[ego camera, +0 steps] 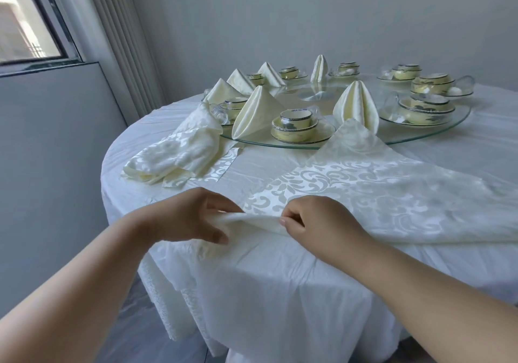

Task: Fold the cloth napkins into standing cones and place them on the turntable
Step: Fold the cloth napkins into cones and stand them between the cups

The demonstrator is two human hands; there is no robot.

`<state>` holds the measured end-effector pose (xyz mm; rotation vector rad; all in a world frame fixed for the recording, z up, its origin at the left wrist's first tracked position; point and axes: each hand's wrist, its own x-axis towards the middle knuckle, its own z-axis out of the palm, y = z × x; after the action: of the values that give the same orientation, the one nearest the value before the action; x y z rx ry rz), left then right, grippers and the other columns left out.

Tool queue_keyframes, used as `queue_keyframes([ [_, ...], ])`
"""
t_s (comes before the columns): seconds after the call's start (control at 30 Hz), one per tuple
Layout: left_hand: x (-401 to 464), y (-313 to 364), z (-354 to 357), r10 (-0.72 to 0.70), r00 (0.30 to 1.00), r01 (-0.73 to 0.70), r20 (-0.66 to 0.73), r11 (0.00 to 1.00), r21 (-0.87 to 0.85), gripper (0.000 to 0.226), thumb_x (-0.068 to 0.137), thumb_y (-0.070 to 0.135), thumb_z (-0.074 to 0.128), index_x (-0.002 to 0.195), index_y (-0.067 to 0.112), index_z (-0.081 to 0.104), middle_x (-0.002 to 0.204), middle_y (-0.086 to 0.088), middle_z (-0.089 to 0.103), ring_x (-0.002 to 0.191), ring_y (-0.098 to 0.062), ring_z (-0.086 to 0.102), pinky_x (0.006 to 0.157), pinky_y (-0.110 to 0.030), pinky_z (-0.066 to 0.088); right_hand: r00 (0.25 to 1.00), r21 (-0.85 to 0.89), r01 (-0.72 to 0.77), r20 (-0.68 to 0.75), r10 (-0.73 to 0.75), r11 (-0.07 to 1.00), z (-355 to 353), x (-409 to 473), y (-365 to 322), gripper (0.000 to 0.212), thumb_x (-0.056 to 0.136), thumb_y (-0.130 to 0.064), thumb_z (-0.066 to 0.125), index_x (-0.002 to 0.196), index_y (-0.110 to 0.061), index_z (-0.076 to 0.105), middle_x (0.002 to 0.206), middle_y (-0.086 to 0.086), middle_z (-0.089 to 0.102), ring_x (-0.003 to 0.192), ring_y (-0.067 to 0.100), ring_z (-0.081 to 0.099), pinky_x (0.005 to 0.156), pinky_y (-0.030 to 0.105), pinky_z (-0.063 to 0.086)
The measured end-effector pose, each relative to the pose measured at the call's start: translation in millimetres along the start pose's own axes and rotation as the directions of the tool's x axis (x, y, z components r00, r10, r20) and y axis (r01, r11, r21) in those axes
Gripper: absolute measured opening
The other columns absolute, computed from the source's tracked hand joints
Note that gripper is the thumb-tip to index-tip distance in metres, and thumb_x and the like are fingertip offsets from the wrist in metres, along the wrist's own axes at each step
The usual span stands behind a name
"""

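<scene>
Both your hands pinch the near corner of the spread napkin (364, 183)

Your left hand (187, 217) and right hand (316, 219) grip its rolled edge at the table's near side; folded cones (256, 113) stand on the glass turntable (437, 135) beyond

No readable text, label, brand, number or sign shows on anything here.

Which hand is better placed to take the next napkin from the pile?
Probably the left hand: the napkin pile lies on its side. The right hand is farther away.
</scene>
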<state>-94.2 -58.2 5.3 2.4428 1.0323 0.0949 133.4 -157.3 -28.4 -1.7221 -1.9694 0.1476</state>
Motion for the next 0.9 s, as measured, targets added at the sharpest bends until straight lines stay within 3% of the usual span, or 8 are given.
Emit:
queue_keyframes([
  [0.1,-1.3,-3.2,-4.4,0.048,0.986,-0.043,-0.159,0.998,0.036,0.033,0.083,0.017,0.073,0.093,0.046,0.065,0.096,0.029,0.068,0.092,0.007,0.063,0.084,-0.014,0.046,1.000,0.037,-0.026,0.009,0.026,0.999,-2.1,-1.9,-4.3,0.019,0.092,-0.040,0.053,0.080,-0.026,0.057,0.082,-0.008,0.061,0.080,0.010,0.054,0.069,0.026,0.042],
  [0.2,-3.4,-1.8,-10.1,0.082,0.969,-0.084,-0.235,0.996,0.005,0.019,0.084,0.018,0.072,0.086,0.036,0.072,0.087,0.021,0.071,0.084,0.000,0.066,0.080,-0.021,0.051,0.998,-0.100,0.064,-0.012,-0.065,0.993,1.7,-9.6,-10.8,0.025,0.087,-0.050,0.058,0.092,-0.026,0.058,0.083,-0.011,0.054,0.083,0.009,0.044,0.069,0.027,0.034],
  [0.3,-6.1,3.7,-15.8,0.080,0.964,-0.098,-0.254,0.994,-0.057,0.017,0.081,0.015,0.074,0.082,0.031,0.074,0.083,0.011,0.073,0.080,-0.007,0.069,0.080,-0.032,0.055,0.994,-0.135,0.099,-0.039,-0.105,0.986,2.1,-18.2,-11.8,0.025,0.092,-0.040,0.055,0.075,-0.023,0.048,0.070,-0.007,0.044,0.077,0.015,0.041,0.060,0.028,0.027],
  [0.47,-20.0,26.3,-24.5,0.083,0.983,-0.137,-0.161,0.924,-0.358,0.017,0.067,0.016,0.084,0.075,0.026,0.073,0.074,-0.001,0.071,0.068,-0.008,0.064,0.065,-0.022,0.051,0.999,0.109,-0.021,0.027,0.019,0.994,-19.7,-40.3,-11.9,0.029,0.093,-0.038,0.055,0.067,-0.025,0.049,0.058,-0.010,0.048,0.059,0.005,0.045,0.058,0.016,0.035],
  [0.57,-30.5,33.2,-27.4,0.179,0.983,-0.164,-0.036,0.778,-0.606,0.041,0.047,0.029,0.095,0.080,0.017,0.073,0.072,-0.006,0.069,0.063,-0.011,0.063,0.057,-0.019,0.051,0.990,0.282,-0.085,0.129,0.051,0.956,-35.6,-56.5,-13.2,0.032,0.091,-0.037,0.060,0.061,-0.026,0.051,0.053,-0.015,0.049,0.053,0.002,0.045,0.054,0.014,0.035],
  [0.67,-28.5,42.1,-26.2,0.206,0.976,-0.186,-0.069,0.627,-0.757,0.049,0.040,0.026,0.098,0.080,0.011,0.073,0.066,-0.012,0.067,0.057,-0.016,0.063,0.054,-0.023,0.053,0.964,0.483,-0.176,0.260,0.051,0.858,-47.3,-66.4,-8.9,0.028,0.088,-0.033,0.066,0.062,-0.026,0.060,0.051,-0.013,0.045,0.048,0.001,0.039,0.050,0.014,0.030],
  [0.83,5.1,72.8,-15.8,-0.004,0.994,-0.084,-0.105,0.578,-0.812,0.050,0.042,0.016,0.096,0.085,0.009,0.071,0.068,-0.009,0.062,0.059,-0.015,0.064,0.053,-0.024,0.055,0.922,0.726,-0.342,0.381,0.065,0.597,-61.8,-74.1,3.6,0.001,0.087,-0.020,0.069,0.087,-0.019,0.069,0.070,-0.002,0.065,0.064,0.011,0.057,0.062,0.023,0.043],
  [0.9,30.8,80.7,-9.0,-0.121,0.988,-0.006,-0.101,0.611,-0.791,0.036,0.058,0.005,0.086,0.089,0.005,0.067,0.077,-0.010,0.062,0.066,-0.015,0.065,0.060,-0.024,0.057,0.926,0.724,-0.371,0.336,0.173,0.581,-64.0,-70.8,13.4,0.024,0.086,-0.016,0.068,0.108,-0.021,0.060,0.068,-0.003,0.065,0.064,0.010,0.061,0.065,0.023,0.049],
])
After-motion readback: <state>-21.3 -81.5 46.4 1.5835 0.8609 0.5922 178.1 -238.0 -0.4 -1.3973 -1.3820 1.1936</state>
